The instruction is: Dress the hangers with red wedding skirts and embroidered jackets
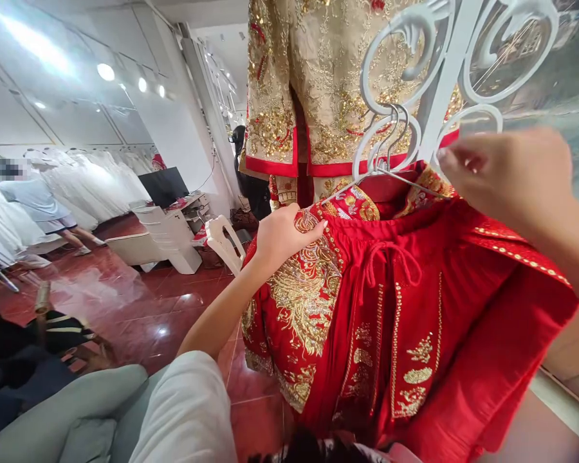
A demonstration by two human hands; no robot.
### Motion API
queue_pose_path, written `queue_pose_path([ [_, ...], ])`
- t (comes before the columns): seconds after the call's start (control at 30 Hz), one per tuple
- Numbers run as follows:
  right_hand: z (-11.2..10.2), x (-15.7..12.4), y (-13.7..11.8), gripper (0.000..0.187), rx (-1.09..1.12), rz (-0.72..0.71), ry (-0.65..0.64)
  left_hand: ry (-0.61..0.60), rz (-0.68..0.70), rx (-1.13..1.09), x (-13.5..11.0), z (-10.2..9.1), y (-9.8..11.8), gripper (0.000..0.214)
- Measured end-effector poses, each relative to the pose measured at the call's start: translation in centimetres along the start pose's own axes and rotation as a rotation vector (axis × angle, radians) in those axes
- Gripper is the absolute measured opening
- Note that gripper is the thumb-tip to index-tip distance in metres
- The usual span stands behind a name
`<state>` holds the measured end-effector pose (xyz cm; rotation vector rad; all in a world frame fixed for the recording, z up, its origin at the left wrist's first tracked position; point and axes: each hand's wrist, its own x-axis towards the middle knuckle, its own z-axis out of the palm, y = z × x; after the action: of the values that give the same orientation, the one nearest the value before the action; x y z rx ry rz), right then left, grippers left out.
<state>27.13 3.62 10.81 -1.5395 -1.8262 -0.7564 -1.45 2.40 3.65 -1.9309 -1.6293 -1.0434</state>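
A red jacket (303,302) with gold embroidery hangs on a thin wire hanger (393,173). Over its front lies a red skirt (410,308) with a gathered waistband and a tied drawstring (390,257). My left hand (284,235) is closed on the jacket's shoulder, thumb in front, beside the skirt's waistband. To the right, my right hand (511,173) is raised above the other shoulder, blurred. Its fingers are curled toward the thumb near the white scrollwork; whatever they hold, if anything, cannot be made out. Hanger hooks cluster at the scrollwork's lower curl.
White scrollwork (444,83) stands before the window. Behind it hangs a beige and gold garment (328,96) with red trim. A white chair (224,241), a desk with a monitor (164,185), a grey sofa (101,399) and white gowns (91,183) are leftward, with a person (38,199) near the gowns.
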Motion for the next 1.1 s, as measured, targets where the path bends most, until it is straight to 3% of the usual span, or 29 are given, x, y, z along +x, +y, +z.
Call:
queue_pose_path([
  [0.1,1.4,-3.1,2.2,0.024,-0.007,0.076,-0.128,-0.007,0.008,0.021,0.4,-0.1,0.0,0.041],
  [0.27,2.9,-5.5,1.9,0.027,-0.043,0.015,-0.073,-0.001,0.012,0.037,1.2,-0.5,-0.2,0.042],
  [0.5,3.4,-4.5,1.5,0.021,0.024,0.064,0.015,0.039,0.030,0.091,1.8,-0.8,-0.5,0.048],
  [0.67,2.2,-3.4,1.1,0.021,0.004,0.101,0.110,0.004,0.013,0.099,3.0,-1.7,-0.5,0.049],
  [0.9,-0.5,-1.5,-0.3,0.023,0.013,0.119,0.140,0.042,0.012,0.135,4.5,-5.2,-0.7,0.044],
  [1.1,-1.3,0.1,-2.1,0.026,0.076,0.104,0.206,0.057,0.001,0.207,5.5,-8.8,-1.0,0.041],
])
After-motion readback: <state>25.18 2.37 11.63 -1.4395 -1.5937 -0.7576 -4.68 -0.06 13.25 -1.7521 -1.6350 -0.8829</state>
